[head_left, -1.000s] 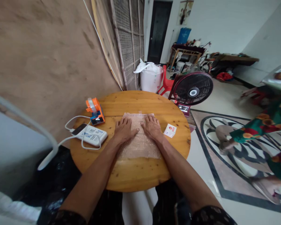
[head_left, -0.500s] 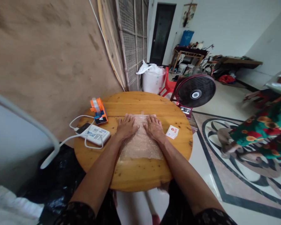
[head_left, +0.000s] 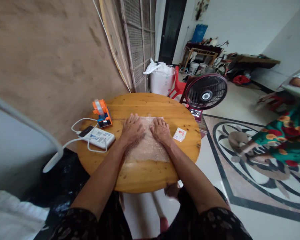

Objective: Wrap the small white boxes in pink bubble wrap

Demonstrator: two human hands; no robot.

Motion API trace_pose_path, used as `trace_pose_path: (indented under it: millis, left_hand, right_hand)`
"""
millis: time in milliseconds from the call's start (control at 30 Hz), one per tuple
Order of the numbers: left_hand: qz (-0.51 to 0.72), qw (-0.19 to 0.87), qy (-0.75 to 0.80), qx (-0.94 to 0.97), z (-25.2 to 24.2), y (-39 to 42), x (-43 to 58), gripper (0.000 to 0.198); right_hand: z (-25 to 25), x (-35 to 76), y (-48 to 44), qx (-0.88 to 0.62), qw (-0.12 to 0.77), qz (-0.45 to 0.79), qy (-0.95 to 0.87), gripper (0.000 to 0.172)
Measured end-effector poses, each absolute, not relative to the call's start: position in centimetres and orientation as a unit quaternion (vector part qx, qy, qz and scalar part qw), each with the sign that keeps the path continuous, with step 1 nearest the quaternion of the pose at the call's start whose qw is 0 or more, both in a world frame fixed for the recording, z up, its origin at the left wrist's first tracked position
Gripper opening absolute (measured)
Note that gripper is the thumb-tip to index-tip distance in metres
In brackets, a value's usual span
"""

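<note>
A sheet of clear bubble wrap (head_left: 147, 150) lies flat on the round wooden table (head_left: 145, 178). My left hand (head_left: 132, 130) rests palm down along its left side, fingers stretched out. On the upper right part of the wrap lies my right hand (head_left: 161, 130), also flat with its fingers extended. A short strip of clear tape (head_left: 149, 115) shows at the far edge, between the two hands. Neither hand grips anything. To the right of my right hand is a small stack of white and red cards (head_left: 180, 134).
An orange and blue tape dispenser (head_left: 102, 112) stands at the table's left. In front of it, a white power bank (head_left: 100, 138) lies with cables and a phone-like device. Beyond the table are a fan (head_left: 206, 95) and a white sack (head_left: 162, 78). A person's patterned trousers (head_left: 285, 140) appear right.
The view has shifted slightly, so the table sits a little higher and further left. My left hand has slid slightly forward and outward on the wrap; the right hand stays about the same.
</note>
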State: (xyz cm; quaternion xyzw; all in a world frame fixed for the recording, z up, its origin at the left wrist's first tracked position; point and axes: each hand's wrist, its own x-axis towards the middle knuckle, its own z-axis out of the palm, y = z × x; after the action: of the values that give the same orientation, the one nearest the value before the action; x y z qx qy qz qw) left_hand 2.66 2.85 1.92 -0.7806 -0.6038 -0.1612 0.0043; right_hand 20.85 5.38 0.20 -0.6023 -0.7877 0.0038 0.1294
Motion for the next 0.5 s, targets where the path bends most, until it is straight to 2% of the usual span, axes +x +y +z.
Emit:
trace_pose_path:
  millis: [100, 233, 300, 400, 500]
  left_hand:
    - [-0.11, -0.045, -0.517, -0.848, 2.2, 2.2, 3.2, 0.06]
    - [-0.059, -0.106, -0.499, -0.858, 1.5, 2.2, 3.3, 0.08]
    - [-0.057, -0.118, -0.503, -0.854, 1.5, 2.3, 3.3, 0.083]
    - [-0.042, -0.12, -0.517, -0.847, 2.3, 1.9, 3.3, 0.08]
    - [-0.024, -0.086, -0.528, -0.844, 3.2, 0.1, 3.3, 0.066]
  right_hand:
    - [0.3, 20.8, 5.3, -0.604, 0.132, 0.006, -0.786, 0.059]
    - [0.2, 20.8, 5.4, -0.606, 0.135, 0.005, -0.784, 0.059]
    - [0.2, 20.9, 5.4, -0.612, 0.135, 0.01, -0.779, 0.058]
    - [0.4, 20.9, 5.4, -0.617, 0.133, 0.017, -0.775, 0.057]
    - [0.5, 21.0, 5.3, -0.612, 0.14, 0.017, -0.778, 0.056]
